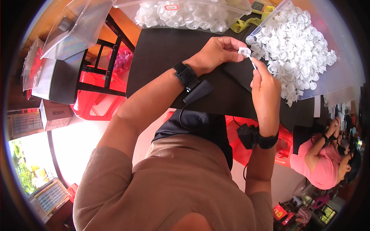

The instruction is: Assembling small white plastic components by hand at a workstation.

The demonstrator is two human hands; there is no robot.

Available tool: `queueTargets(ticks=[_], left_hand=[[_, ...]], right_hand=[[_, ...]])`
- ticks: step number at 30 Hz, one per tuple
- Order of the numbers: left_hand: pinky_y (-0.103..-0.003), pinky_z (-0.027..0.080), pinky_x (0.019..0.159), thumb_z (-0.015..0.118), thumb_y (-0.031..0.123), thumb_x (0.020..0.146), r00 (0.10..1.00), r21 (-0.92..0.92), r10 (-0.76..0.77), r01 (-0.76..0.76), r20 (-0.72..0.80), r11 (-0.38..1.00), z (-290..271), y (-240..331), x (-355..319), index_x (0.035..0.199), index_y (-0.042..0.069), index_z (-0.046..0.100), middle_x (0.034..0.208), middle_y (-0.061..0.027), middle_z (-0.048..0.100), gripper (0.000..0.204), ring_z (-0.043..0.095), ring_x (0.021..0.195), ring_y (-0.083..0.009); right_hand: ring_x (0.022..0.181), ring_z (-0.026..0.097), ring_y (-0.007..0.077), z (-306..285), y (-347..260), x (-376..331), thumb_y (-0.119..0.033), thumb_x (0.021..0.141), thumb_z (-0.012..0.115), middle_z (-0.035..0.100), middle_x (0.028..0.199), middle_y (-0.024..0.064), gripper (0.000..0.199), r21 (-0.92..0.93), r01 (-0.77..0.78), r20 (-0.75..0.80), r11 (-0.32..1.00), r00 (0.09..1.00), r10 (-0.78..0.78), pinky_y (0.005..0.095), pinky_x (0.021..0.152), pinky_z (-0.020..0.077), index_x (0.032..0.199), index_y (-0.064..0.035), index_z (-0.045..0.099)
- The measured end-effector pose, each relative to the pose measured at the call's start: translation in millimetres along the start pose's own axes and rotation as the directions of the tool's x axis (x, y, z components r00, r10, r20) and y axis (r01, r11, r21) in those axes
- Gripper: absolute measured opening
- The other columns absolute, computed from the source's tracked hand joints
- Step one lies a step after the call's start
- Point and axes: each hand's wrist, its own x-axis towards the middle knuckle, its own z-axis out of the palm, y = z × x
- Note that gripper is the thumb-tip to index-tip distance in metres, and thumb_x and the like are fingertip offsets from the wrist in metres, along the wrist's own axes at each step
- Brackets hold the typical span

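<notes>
The white clip point(244, 51) sits pinched between both hands above the black bench point(162, 57), held up near the chest, likely so the small piece can be seen and worked closely. The left hand point(217, 52) has its fingers clamped on the clip's body; the right hand point(266, 86) has its fingertips closed on a thin white stem point(253, 63) that touches the clip's lower edge. The clip is small, blocky and plain white plastic; finer detail is too small to tell. Just beside the hands lies a heap of like white pieces point(295, 46) in a clear tray, within easy reach. Another clear bin point(185, 15) of white parts stands at the bench's far edge.
</notes>
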Motion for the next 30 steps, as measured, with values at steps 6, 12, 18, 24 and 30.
queueTargets(ticks=[6, 12, 18, 24, 30], left_hand=[[-0.028, 0.052, 0.091, 0.069, -0.003, 0.084, 0.999, -0.064, 0.02, -0.018, 0.031, 0.998, -1, 0, 1, 0.113, 0.001, 0.062, 0.107, -0.0073, 0.066, 0.031, 0.064, 0.099, -0.0143], [-0.028, 0.051, 0.092, 0.069, -0.001, 0.085, 0.985, -0.018, -0.019, 0.022, 0.169, 1.0, -1, 5, -2, 0.115, 0.002, 0.061, 0.111, -0.0067, 0.066, 0.032, 0.062, 0.103, -0.0137], [-0.028, 0.05, 0.094, 0.069, 0.002, 0.086, 0.989, -0.139, -0.06, 0.078, 0.134, 0.987, 2, 4, -2, 0.119, 0.002, 0.061, 0.112, -0.0059, 0.065, 0.034, 0.062, 0.104, -0.0129], [-0.026, 0.051, 0.091, 0.07, 0.001, 0.085, 0.994, -0.028, 0.033, -0.03, 0.108, 0.999, -1, -4, 4, 0.115, 0.002, 0.064, 0.105, -0.0051, 0.068, 0.031, 0.064, 0.098, -0.0118], [-0.025, 0.052, 0.089, 0.07, -0.001, 0.084, 0.996, 0.035, 0.042, -0.045, 0.073, 0.998, -3, -3, 3, 0.115, 0.001, 0.064, 0.103, -0.0051, 0.068, 0.031, 0.064, 0.095, -0.0111]], right_hand=[[0.059, 0.062, 0.0201, 6, 11, -4, -0.006, 0.092, 0.055, 0.064, 0.075, 0.0137, 0.033, 0.272, -0.046, -0.156, 0.961, 0.984, 0.091, 0.0334, 0.056, 0.0479, 0.125, -0.0057, 0.06], [0.058, 0.049, 0.0042, 25, 21, 24, 0.0, 0.086, 0.065, 0.062, 0.086, 0.0016, 0.044, 0.706, -0.094, -0.017, 0.702, 0.989, 0.149, 0.0199, 0.048, 0.0406, 0.13, -0.0054, 0.058], [0.058, 0.047, 0.0025, 36, 27, 29, 0.001, 0.087, 0.064, 0.062, 0.086, 0.0003, 0.042, 0.811, -0.095, -0.02, 0.578, 0.982, 0.19, 0.0187, 0.047, 0.0369, 0.129, -0.0031, 0.058], [0.061, 0.056, 0.0119, 28, 35, 13, -0.002, 0.091, 0.057, 0.065, 0.085, 0.0068, 0.035, 0.506, -0.034, -0.107, 0.862, 0.989, 0.102, 0.026, 0.056, 0.0443, 0.125, -0.0031, 0.061], [0.07, 0.064, 0.0241, 11, 19, -8, 0.001, 0.088, 0.05, 0.065, 0.081, 0.0116, 0.04, 0.169, 0.071, -0.127, 0.983, 0.991, -0.05, 0.0351, 0.066, 0.0505, 0.124, -0.0118, 0.063]])
